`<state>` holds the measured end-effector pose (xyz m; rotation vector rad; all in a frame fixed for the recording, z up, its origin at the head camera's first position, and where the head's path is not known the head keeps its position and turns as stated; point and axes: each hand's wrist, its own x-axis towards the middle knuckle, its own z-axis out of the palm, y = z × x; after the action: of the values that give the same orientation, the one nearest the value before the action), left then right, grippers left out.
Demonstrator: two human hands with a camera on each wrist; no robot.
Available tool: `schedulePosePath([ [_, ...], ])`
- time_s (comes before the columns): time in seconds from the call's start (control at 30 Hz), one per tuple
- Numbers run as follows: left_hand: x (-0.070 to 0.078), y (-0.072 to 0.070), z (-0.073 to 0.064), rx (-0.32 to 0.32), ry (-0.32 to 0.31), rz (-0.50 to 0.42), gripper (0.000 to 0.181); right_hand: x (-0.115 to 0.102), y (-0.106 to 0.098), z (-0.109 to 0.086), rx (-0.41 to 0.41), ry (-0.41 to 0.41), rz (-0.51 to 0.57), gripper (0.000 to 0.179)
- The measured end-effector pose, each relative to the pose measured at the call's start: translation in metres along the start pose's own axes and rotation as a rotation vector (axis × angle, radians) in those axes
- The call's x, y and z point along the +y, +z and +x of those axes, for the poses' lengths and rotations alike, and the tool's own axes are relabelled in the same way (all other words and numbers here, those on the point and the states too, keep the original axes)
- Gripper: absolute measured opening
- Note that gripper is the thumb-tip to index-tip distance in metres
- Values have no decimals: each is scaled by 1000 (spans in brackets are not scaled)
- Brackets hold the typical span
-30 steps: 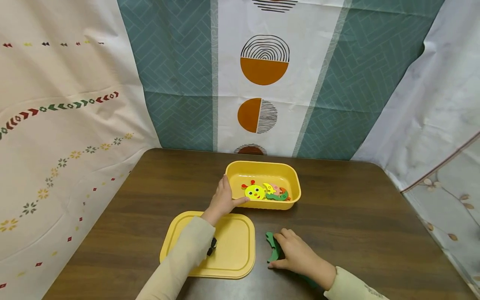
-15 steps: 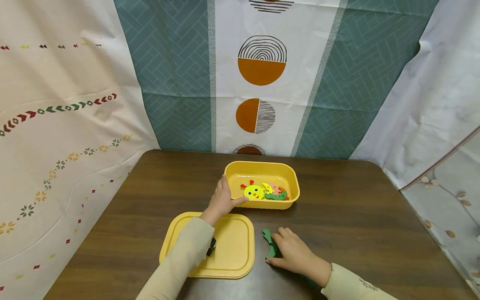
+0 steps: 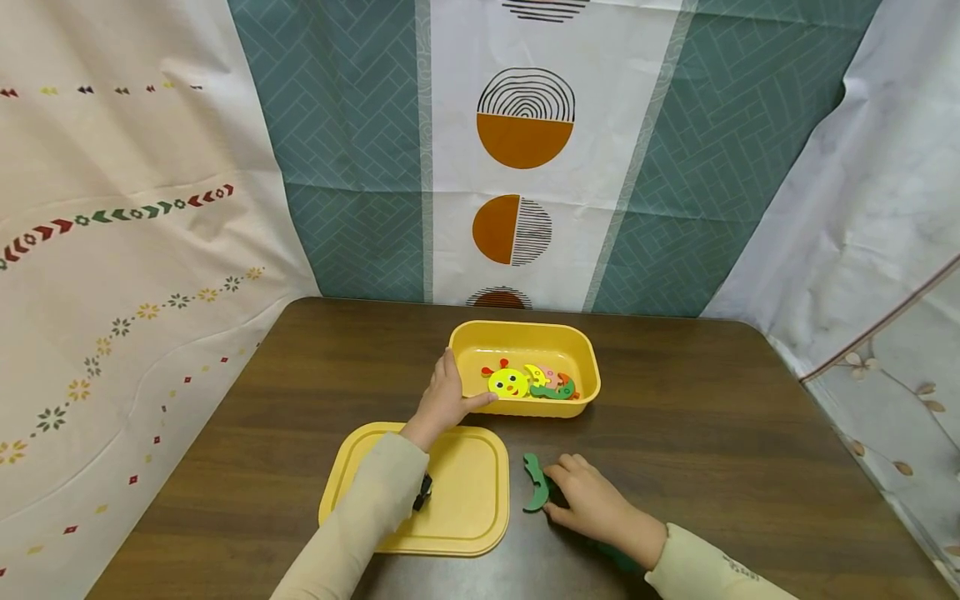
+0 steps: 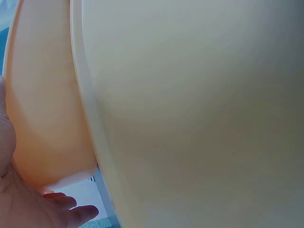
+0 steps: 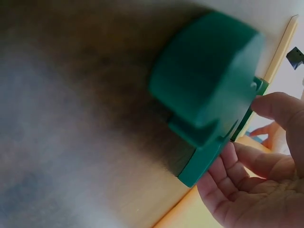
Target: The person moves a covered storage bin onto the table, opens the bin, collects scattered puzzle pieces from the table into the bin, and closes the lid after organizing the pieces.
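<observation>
In the head view my left hand (image 3: 442, 396) rests on the near left corner of a yellow plastic box (image 3: 525, 336), its thumb along the front rim and its fingers against the left side. Inside the box lie a yellow smiling caterpillar head (image 3: 508, 383) with red feelers and several coloured puzzle pieces (image 3: 552, 385). Right of the lid, my right hand (image 3: 592, 504) pinches a green crescent-shaped puzzle piece (image 3: 536, 483) between thumb and fingers. Thicker green shapes (image 5: 204, 71) loom large in the right wrist view; part of one (image 3: 618, 557) shows under the right wrist.
A flat yellow lid (image 3: 465, 492) lies on the brown wooden table (image 3: 720, 417), partly under the left forearm. A small black object (image 3: 422, 492), partly hidden, shows at the left sleeve. Patterned cloths (image 3: 360, 167) hang behind and at both sides.
The green crescent has shifted slightly left and away from me and turned a little. My right thumb has moved from its near tip to behind it. The left hand stays on the box.
</observation>
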<state>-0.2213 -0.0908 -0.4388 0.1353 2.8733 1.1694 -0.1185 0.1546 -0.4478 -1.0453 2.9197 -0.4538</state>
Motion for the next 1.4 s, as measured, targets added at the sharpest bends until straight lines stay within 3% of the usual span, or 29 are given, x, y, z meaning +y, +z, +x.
schedulePosePath([
  [0.43,-1,1,1,8,12,4,112,1,1,2,59,-8,7,15],
  [0.73,-1,1,3,9,8,-8,112,5,2,3,106,-44,-13,17],
  [1.4,-3,2,3,5,3,-12,113,6,-1,2,108,-33,23,25],
])
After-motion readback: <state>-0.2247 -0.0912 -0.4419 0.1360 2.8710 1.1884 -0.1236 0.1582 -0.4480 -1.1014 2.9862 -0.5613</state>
